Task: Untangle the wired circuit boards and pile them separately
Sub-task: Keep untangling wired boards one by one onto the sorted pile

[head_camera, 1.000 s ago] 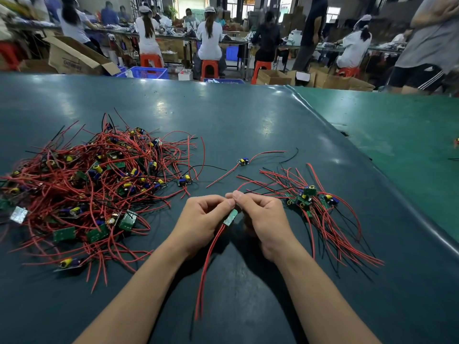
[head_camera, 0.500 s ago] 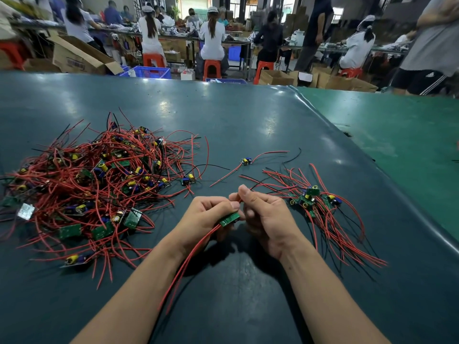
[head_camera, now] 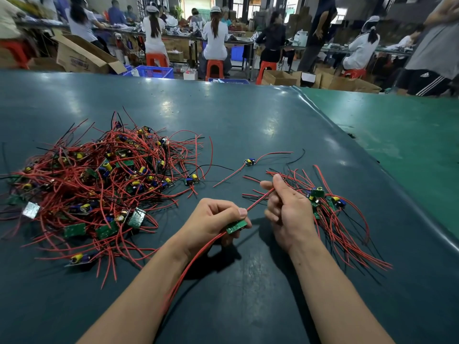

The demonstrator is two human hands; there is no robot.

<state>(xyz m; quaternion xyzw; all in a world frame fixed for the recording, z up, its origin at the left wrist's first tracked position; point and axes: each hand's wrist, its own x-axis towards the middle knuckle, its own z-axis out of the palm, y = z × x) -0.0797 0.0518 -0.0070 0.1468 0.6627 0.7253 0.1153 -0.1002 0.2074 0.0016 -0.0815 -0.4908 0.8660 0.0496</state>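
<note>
My left hand (head_camera: pixel 213 219) grips a small green circuit board (head_camera: pixel 236 226), with long red wires trailing back toward me under the wrist. My right hand (head_camera: pixel 285 209) pinches a red wire (head_camera: pixel 258 201) that runs from that board up and to the right. A big tangled heap of wired boards (head_camera: pixel 99 180) lies on the left of the dark green table (head_camera: pixel 248 120). A smaller sorted pile (head_camera: pixel 330 214) sits just right of my right hand. One single wired board (head_camera: pixel 249 161) lies alone between the piles.
The table's raised right edge (head_camera: pixel 372 189) borders a lighter green surface (head_camera: pixel 409 135). Beyond the far edge, several seated workers, red stools, a blue crate (head_camera: pixel 151 72) and cardboard boxes (head_camera: pixel 82 55) fill the room.
My right hand moved up and right away from the left, drawing a red wire out straight from the board. The left hand kept hold of the board.
</note>
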